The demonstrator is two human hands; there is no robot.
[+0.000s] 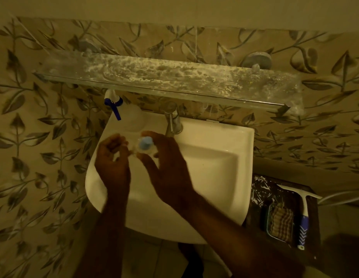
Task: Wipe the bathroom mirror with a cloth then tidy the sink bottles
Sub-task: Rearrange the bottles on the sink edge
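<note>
gripping a blue-capped bottle over the white sink, right hand beside loosely curled left hand.

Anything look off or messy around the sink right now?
Yes: the glass shelf above the sink is caked with whitish, blotchy residue along most of its surface. Otherwise the spray bottle stands upright at the sink's back-left corner, and nothing looks spilled.

The right hand hides most of the small bottle.

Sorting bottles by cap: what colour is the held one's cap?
Light blue cap on the small clear bottle, head view.
</note>
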